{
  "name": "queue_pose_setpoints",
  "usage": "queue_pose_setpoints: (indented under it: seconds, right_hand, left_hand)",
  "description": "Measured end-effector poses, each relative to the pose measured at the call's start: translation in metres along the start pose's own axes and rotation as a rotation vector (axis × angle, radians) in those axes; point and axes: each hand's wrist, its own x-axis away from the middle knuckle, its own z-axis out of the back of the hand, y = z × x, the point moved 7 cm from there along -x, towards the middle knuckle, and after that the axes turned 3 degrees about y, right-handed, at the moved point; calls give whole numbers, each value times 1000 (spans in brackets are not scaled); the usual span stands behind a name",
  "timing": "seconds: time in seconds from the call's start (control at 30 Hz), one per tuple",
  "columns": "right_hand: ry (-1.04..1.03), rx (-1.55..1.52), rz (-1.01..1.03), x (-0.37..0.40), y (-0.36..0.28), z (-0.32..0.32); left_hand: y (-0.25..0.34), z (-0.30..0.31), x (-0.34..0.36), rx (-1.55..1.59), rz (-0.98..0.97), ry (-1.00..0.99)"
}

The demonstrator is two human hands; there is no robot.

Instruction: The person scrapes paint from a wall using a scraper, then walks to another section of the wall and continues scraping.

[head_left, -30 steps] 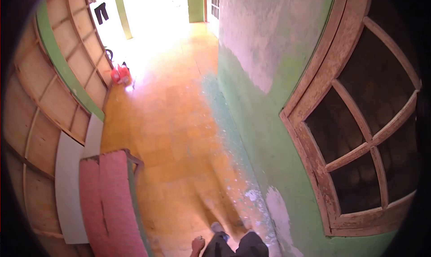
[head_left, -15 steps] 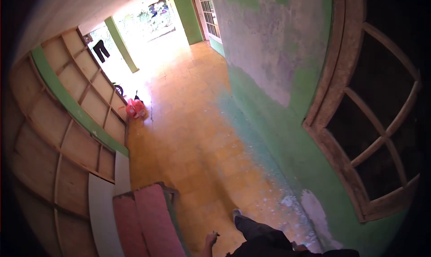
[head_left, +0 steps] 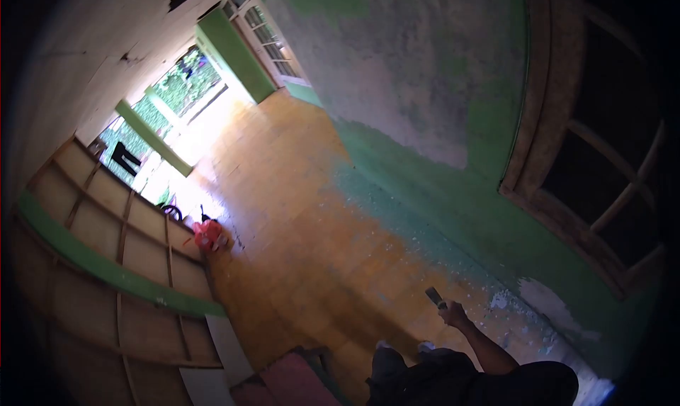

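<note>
My right hand (head_left: 454, 314) is wrapped around the handle of a paint scraper (head_left: 433, 295), whose flat blade points up and to the left. The hand is held out over the tiled floor (head_left: 297, 222), well away from the peeling wall (head_left: 418, 73). Paint flakes (head_left: 500, 300) lie scattered along the foot of that wall. My left hand is outside the picture.
To the right is a wood-framed window (head_left: 602, 165). On the left are a wooden panel partition (head_left: 145, 229) and a pink padded seat (head_left: 294, 381). Further off, a red bag (head_left: 209, 236) sits on the floor near a green post (head_left: 156, 140).
The view has tilted and turned. My right hand with the paint scraper has come into sight at the lower right, while my left hand has left the picture.
</note>
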Motion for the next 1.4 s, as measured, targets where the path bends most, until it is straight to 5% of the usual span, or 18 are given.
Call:
queue_pose_setpoints:
  seconds: [0.13, 0.33, 0.4, 0.43, 0.47, 0.57, 0.67, 0.7, 0.77, 0.8, 0.87, 0.97, 1.1, 1.17, 1.4]
  right_hand:
    - [43, -348, -252, -16, -47, 37]
    - [333, -250, -818, 75, 123, -1]
    - [496, -363, -1149, 153, 137, -14]
    - [592, -313, -1210, 189, 133, -17]
    - [671, -257, -1283, 226, 129, -26]
    - [895, -484, -1450, 311, 140, -105]
    - [1081, -665, -1600, 347, 135, -205]
    - [1061, -957, -1709, 346, 124, -238]
    - [925, -986, -1713, 324, 94, -268]
    - [997, -970, -1707, 312, 80, -270]
    - [1040, -993, -1690, 268, 39, -256]
    - [1140, -999, -1551, 214, 40, -279]
    - [1106, -1035, -1495, 165, 15, -229]
    - [1145, -1078, -1485, 160, 0, -193]
    - [1578, -1409, -1473, 165, -8, -182]
  left_hand:
    - [49, 13, -70, -83, -66, -141]
    - [133, 86, -214, -106, -160, -399]
    - [200, 112, -287, -177, 39, -473]
    - [261, 115, -317, -382, -375, -517]
    - [322, 131, -301, -372, -188, -328]
    - [439, 147, -335, -395, -280, -309]
    - [540, 117, -340, -505, -458, -289]
    - [562, 102, -340, -554, -492, -298]
    - [591, 61, -332, -697, -645, -374]
    - [597, 45, -321, -802, -752, -436]
    - [610, 6, -290, -1054, -648, -471]
    - [633, -54, -261, -1236, -781, -467]
    - [662, -143, -249, -1321, -1051, -522]
    - [672, -180, -216, -1396, -943, -553]
    - [665, -364, -163, -1611, -1348, -812]
